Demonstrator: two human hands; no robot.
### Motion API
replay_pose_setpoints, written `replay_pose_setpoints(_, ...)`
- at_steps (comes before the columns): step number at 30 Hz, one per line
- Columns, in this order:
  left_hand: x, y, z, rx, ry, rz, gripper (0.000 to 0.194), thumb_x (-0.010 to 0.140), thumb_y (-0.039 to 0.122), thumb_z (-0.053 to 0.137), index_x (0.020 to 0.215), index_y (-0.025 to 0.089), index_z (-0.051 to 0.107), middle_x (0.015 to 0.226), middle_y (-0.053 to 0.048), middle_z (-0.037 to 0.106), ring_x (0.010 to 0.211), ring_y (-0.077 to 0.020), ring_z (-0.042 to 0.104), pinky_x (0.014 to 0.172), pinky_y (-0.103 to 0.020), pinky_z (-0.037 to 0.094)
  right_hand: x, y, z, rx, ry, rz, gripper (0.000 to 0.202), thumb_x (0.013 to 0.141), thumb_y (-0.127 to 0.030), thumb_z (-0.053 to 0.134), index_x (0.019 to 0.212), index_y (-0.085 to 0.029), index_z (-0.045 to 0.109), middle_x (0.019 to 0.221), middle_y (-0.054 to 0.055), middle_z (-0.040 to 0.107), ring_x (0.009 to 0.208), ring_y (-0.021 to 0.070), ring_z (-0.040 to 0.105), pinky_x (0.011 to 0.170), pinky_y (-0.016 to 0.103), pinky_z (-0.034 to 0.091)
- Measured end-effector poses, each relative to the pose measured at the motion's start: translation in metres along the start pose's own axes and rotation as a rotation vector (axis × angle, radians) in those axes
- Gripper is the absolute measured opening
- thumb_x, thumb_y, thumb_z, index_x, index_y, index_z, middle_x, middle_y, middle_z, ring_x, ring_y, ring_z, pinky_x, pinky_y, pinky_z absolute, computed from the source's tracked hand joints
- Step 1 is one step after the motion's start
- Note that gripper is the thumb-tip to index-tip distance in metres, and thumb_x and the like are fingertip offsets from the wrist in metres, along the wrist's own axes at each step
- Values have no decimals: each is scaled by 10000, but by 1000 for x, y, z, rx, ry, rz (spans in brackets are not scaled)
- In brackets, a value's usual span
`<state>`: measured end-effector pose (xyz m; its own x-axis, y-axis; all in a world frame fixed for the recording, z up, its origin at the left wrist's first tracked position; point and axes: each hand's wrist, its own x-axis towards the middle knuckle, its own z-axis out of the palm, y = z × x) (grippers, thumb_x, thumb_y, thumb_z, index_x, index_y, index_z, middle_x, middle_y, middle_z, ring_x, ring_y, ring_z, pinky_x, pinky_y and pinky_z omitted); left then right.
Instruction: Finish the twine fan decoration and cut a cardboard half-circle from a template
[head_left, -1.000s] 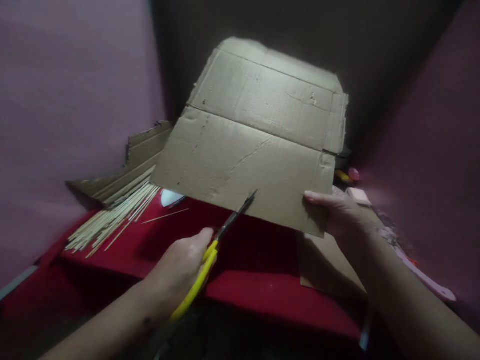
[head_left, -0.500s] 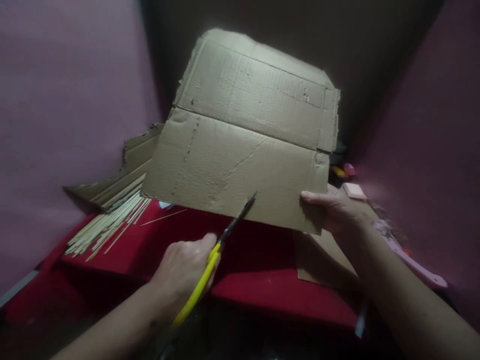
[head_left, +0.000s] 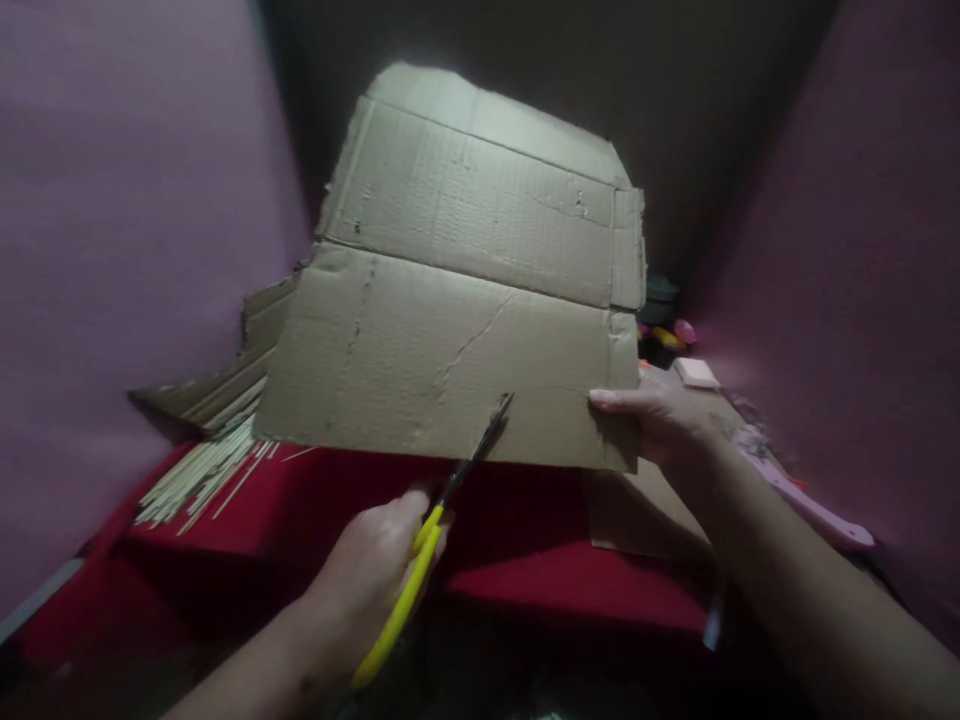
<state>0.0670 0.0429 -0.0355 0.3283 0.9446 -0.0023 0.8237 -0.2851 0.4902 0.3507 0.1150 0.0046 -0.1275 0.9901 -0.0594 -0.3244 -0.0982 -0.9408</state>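
My left hand (head_left: 390, 560) is closed around the yellow handles of a pair of scissors (head_left: 409, 590). Their dark blades reach up over the lower edge of a large creased cardboard sheet (head_left: 450, 350), a little right of its middle. One blade lies in front of the sheet; whether the other is behind it is hidden. My right hand (head_left: 660, 415) grips the sheet near its lower right corner, thumb on the front face and fingers out of sight behind. The sheet is held up, tilted, above a red-covered table (head_left: 525, 590).
Thin wooden sticks (head_left: 202, 475) lie in a bundle at the left, by another piece of cardboard (head_left: 217, 385). Under my right forearm is a flat brown piece (head_left: 637, 515). A pink long-handled object (head_left: 817, 505) and a pale block (head_left: 696, 373) are at the right.
The sheet has shifted slightly left and its left side has dropped, covering more of the sticks. My left hand and the scissors sit slightly lower. Both grips stay the same.
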Motion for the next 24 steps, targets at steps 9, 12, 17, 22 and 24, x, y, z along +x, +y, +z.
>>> replay_pose_setpoints(9, 12, 9, -4, 552, 23, 24, 212, 851, 245, 337, 695, 190, 471, 607, -62, 621, 554, -211, 601, 485, -273, 241, 1, 3, -7, 0, -80, -39, 478, 533, -140, 771, 997, -191, 668, 855, 58, 728, 689, 205, 681, 660, 322, 554)
replay_pose_setpoints(12, 13, 5, -3, 569, 75, 126, 158, 820, 233, 368, 689, 195, 446, 555, -50, 598, 497, -208, 591, 462, -268, 230, 1, 4, -6, -6, -77, -59, 441, 543, -137, 760, 974, -183, 675, 843, 58, 728, 679, 202, 677, 637, 314, 553)
replay_pose_setpoints(17, 14, -12, 5, 487, 166, 308, 115, 783, 205, 343, 698, 207, 420, 510, -24, 559, 425, -174, 550, 445, -258, 280, -1, 1, -3, 9, -72, -73, 423, 534, -133, 759, 946, -182, 678, 832, 57, 727, 688, 201, 675, 643, 315, 548)
replay_pose_setpoints(22, 13, -9, 3, 451, 115, 226, 197, 835, 223, 302, 662, 215, 397, 557, -34, 576, 474, -165, 553, 475, -262, 323, -2, -2, -3, 8, -72, -64, 425, 525, -149, 770, 939, -188, 681, 831, 54, 725, 687, 203, 676, 670, 338, 545)
replay_pose_setpoints(24, 13, 0, -3, 449, 36, 156, 216, 846, 207, 299, 648, 215, 386, 583, -40, 588, 504, -171, 563, 493, -269, 332, -2, -2, -3, 8, -68, -86, 450, 515, -147, 777, 952, -190, 679, 845, 57, 725, 706, 210, 678, 683, 346, 544)
